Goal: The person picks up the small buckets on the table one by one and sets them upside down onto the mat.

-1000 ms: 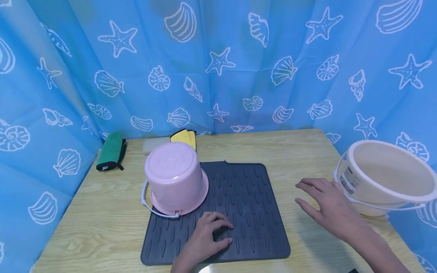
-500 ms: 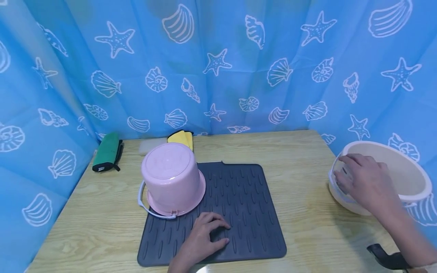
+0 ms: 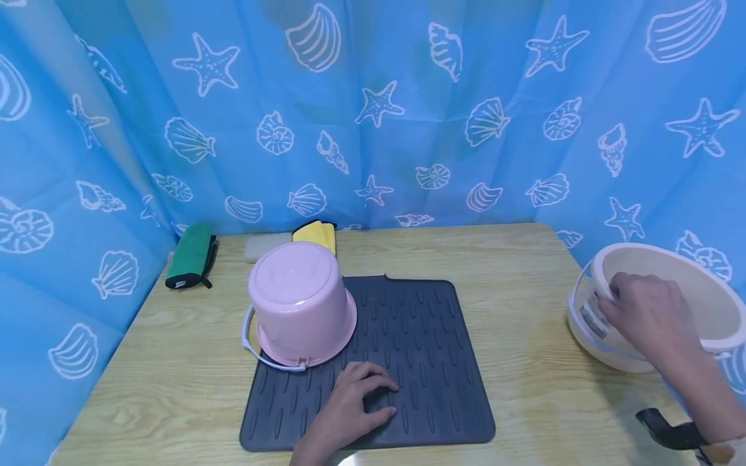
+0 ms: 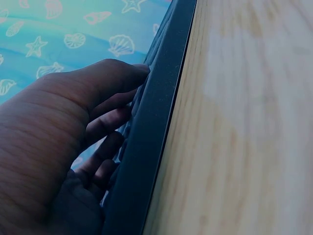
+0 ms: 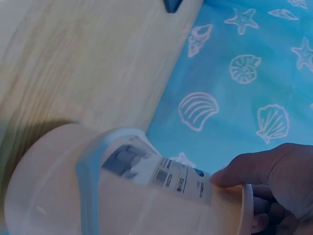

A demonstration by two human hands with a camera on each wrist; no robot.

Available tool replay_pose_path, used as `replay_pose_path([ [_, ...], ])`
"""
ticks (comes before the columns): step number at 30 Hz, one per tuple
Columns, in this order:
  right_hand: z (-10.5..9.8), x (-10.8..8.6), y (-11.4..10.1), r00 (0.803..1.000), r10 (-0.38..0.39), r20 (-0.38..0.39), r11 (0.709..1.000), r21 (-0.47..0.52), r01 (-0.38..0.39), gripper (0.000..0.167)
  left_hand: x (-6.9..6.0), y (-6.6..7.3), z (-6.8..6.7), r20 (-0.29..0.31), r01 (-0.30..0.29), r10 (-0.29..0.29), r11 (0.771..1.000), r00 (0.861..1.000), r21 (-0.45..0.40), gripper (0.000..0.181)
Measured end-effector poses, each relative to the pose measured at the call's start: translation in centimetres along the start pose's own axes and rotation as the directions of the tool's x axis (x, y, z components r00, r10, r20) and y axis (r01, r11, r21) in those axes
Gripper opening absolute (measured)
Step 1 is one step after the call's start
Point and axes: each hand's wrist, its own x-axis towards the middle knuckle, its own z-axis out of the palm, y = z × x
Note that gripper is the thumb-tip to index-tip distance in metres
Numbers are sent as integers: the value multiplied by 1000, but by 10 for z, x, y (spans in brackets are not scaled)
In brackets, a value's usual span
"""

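Observation:
An off-white bucket [image 3: 596, 343] stands at the table's right edge, its white handle hanging down over the side. My right hand [image 3: 655, 317] grips its rim; in the right wrist view the thumb [image 5: 234, 171] presses the outer wall above the printed label [image 5: 166, 171], with the other fingers inside. My left hand [image 3: 350, 408] rests on the dark ribbed mat [image 3: 428, 362] near its front edge. Its fingers [image 4: 110, 122] are loosely bent and hold nothing. A pink bucket [image 3: 300, 310] sits upside down on the mat's left part, its handle [image 3: 256, 353] lying out to the left.
A green folded cloth or pouch [image 3: 191, 255] lies at the table's back left. Behind the pink bucket are a yellow cloth [image 3: 317, 234] and a pale flat pad [image 3: 262, 244]. A blue shell-patterned curtain [image 3: 373, 116] encloses the wooden table [image 3: 507, 265].
My right hand has moved right from above the table to the off-white bucket and taken hold of its rim. The left hand and the pink bucket have stayed in place.

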Motion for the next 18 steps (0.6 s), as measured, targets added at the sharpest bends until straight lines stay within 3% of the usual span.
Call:
replay_pose_path([
  [6, -7, 4, -12, 995, 77, 57, 993, 87, -81, 12, 0, -1, 0, 1, -12, 12, 1000, 1000, 10, 24],
  [13, -22, 6, -31, 997, 56, -55, 987, 153, -47, 14, 1, -2, 0, -3, -14, 14, 1000, 1000, 19, 23],
  [18, -32, 7, -46, 990, 107, -88, 973, 216, -86, 16, 0, -3, 0, -4, -19, 19, 1000, 1000, 21, 23],
])
